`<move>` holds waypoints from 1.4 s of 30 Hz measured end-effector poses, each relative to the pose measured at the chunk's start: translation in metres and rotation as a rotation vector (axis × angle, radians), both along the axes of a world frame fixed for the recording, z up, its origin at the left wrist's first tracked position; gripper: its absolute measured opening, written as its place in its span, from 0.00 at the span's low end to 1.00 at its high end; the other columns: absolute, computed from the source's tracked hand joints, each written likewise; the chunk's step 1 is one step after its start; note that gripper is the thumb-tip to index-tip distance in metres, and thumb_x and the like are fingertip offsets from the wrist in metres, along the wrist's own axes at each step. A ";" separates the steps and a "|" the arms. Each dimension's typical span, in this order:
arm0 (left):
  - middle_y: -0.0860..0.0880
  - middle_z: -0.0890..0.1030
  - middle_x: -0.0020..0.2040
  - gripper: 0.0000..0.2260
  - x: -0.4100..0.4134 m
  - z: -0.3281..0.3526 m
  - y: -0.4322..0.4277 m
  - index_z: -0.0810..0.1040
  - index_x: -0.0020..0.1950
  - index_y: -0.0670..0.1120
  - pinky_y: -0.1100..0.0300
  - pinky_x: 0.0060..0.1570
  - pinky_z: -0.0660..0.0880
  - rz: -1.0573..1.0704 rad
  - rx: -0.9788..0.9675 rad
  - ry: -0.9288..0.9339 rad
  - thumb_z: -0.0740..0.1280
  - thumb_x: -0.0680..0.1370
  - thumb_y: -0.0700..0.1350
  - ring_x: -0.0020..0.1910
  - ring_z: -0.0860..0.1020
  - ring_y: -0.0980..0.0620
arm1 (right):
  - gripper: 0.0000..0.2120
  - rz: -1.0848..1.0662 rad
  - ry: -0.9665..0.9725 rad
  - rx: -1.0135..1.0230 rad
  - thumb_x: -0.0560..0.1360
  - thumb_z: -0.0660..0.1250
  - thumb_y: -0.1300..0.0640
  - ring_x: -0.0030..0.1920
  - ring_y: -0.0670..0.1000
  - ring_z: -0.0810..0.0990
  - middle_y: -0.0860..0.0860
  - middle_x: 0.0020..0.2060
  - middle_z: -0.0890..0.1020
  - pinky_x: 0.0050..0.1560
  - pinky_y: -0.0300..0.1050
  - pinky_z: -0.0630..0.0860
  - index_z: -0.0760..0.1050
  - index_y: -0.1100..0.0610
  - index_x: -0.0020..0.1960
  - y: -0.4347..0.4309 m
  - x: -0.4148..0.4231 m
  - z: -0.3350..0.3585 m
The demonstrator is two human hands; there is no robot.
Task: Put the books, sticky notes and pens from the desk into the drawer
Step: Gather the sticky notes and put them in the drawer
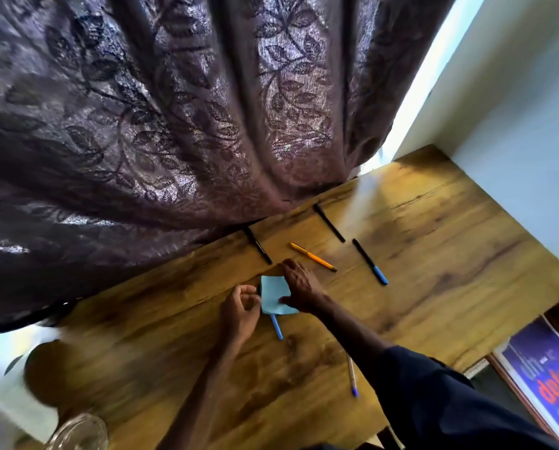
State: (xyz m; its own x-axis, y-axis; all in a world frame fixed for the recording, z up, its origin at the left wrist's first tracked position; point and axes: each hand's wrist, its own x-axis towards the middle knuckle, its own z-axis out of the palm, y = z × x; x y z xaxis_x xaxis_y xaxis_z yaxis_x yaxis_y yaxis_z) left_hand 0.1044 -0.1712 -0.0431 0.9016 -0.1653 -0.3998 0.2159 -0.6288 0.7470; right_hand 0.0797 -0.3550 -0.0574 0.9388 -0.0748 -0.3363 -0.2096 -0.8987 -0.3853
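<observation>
head view: my desk (434, 254) was a wood-grain top, streaked dark and light, running up to a heavy purple leaf-patterned curtain (141, 125) that hung over its far edge. a pale wall (531, 125) stood to the right, with a bright strip of daylight beside the curtain.

my right hand (300, 287) lay spread over the blue sticky notes (273, 298), fingers splayed and pressing on the pad's right side. my left hand (240, 306) sat just beside the pad's left edge, fingers curled loosely; i could not tell whether it gripped anything.

a blue pen (276, 326) poked out from under the pad. beyond lay two black pens (258, 245) (329, 223), an orange pen (313, 256) and a black pen with a blue cap (370, 262). a white pen (352, 375) lay near my right sleeve (450, 401). a purple book (544, 378) showed low at the right, below the desk edge.
</observation>
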 end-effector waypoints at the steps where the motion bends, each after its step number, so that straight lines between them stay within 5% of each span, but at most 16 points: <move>1: 0.53 0.81 0.49 0.11 -0.001 0.000 0.000 0.79 0.59 0.46 0.64 0.42 0.76 0.009 -0.007 0.009 0.72 0.77 0.40 0.48 0.80 0.55 | 0.44 0.030 0.021 -0.041 0.71 0.77 0.48 0.73 0.61 0.64 0.59 0.75 0.64 0.69 0.55 0.65 0.58 0.61 0.78 -0.001 0.002 -0.001; 7: 0.51 0.82 0.49 0.12 -0.009 -0.007 0.010 0.78 0.59 0.48 0.67 0.38 0.74 -0.001 0.001 0.031 0.72 0.77 0.41 0.45 0.80 0.57 | 0.41 0.002 0.087 -0.081 0.68 0.78 0.45 0.70 0.60 0.66 0.57 0.70 0.68 0.64 0.57 0.67 0.62 0.56 0.74 -0.004 0.008 -0.006; 13: 0.47 0.83 0.49 0.10 -0.021 -0.010 0.016 0.78 0.58 0.47 0.61 0.38 0.78 0.029 -0.057 0.061 0.71 0.78 0.39 0.46 0.82 0.48 | 0.38 -0.190 0.095 -0.054 0.66 0.78 0.42 0.66 0.61 0.67 0.58 0.63 0.70 0.61 0.57 0.69 0.69 0.57 0.68 -0.012 -0.009 -0.002; 19: 0.49 0.82 0.45 0.07 -0.040 -0.007 0.010 0.78 0.51 0.50 0.58 0.38 0.77 -0.030 -0.105 0.034 0.71 0.78 0.38 0.41 0.81 0.47 | 0.12 -0.539 -0.107 0.306 0.68 0.72 0.52 0.37 0.58 0.79 0.56 0.36 0.80 0.33 0.52 0.75 0.76 0.60 0.40 -0.038 -0.064 -0.006; 21: 0.49 0.82 0.44 0.09 -0.051 -0.008 0.003 0.78 0.47 0.50 0.56 0.41 0.77 -0.062 -0.142 0.023 0.71 0.77 0.36 0.40 0.80 0.49 | 0.08 -0.630 -0.086 0.404 0.73 0.73 0.55 0.36 0.50 0.76 0.51 0.35 0.78 0.32 0.43 0.70 0.75 0.55 0.40 -0.044 -0.090 0.009; 24: 0.53 0.81 0.41 0.12 -0.069 -0.009 -0.011 0.77 0.43 0.51 0.65 0.42 0.76 -0.182 -0.141 -0.017 0.70 0.76 0.33 0.38 0.79 0.61 | 0.07 -0.795 -0.122 0.599 0.74 0.74 0.54 0.35 0.46 0.76 0.47 0.35 0.79 0.36 0.42 0.73 0.77 0.53 0.41 -0.050 -0.136 0.026; 30: 0.56 0.84 0.39 0.06 -0.121 -0.015 -0.042 0.80 0.43 0.52 0.55 0.46 0.81 -0.471 -0.089 -0.016 0.72 0.74 0.40 0.39 0.82 0.54 | 0.04 -1.084 -0.217 0.882 0.80 0.68 0.59 0.38 0.47 0.81 0.50 0.42 0.83 0.37 0.43 0.80 0.80 0.57 0.54 -0.048 -0.246 0.056; 34: 0.52 0.83 0.39 0.07 -0.165 -0.023 -0.072 0.79 0.42 0.52 0.45 0.50 0.82 -0.684 -0.115 0.013 0.70 0.74 0.40 0.36 0.81 0.52 | 0.09 -1.316 -0.299 0.855 0.80 0.63 0.68 0.37 0.46 0.80 0.49 0.39 0.82 0.30 0.37 0.79 0.78 0.56 0.51 -0.044 -0.327 0.057; 39: 0.55 0.83 0.40 0.08 -0.237 -0.012 -0.110 0.79 0.42 0.53 0.54 0.50 0.82 -0.942 -0.089 0.005 0.72 0.75 0.40 0.41 0.82 0.55 | 0.16 -1.528 -0.355 0.619 0.77 0.62 0.70 0.39 0.50 0.82 0.55 0.43 0.84 0.36 0.46 0.78 0.80 0.51 0.44 -0.040 -0.445 0.030; 42: 0.56 0.83 0.43 0.03 -0.269 -0.004 -0.125 0.82 0.46 0.51 0.60 0.48 0.80 -1.041 -0.074 0.021 0.72 0.76 0.43 0.45 0.82 0.57 | 0.12 -1.594 -0.287 0.389 0.74 0.66 0.67 0.45 0.55 0.85 0.55 0.44 0.87 0.44 0.51 0.79 0.84 0.55 0.48 -0.040 -0.501 0.010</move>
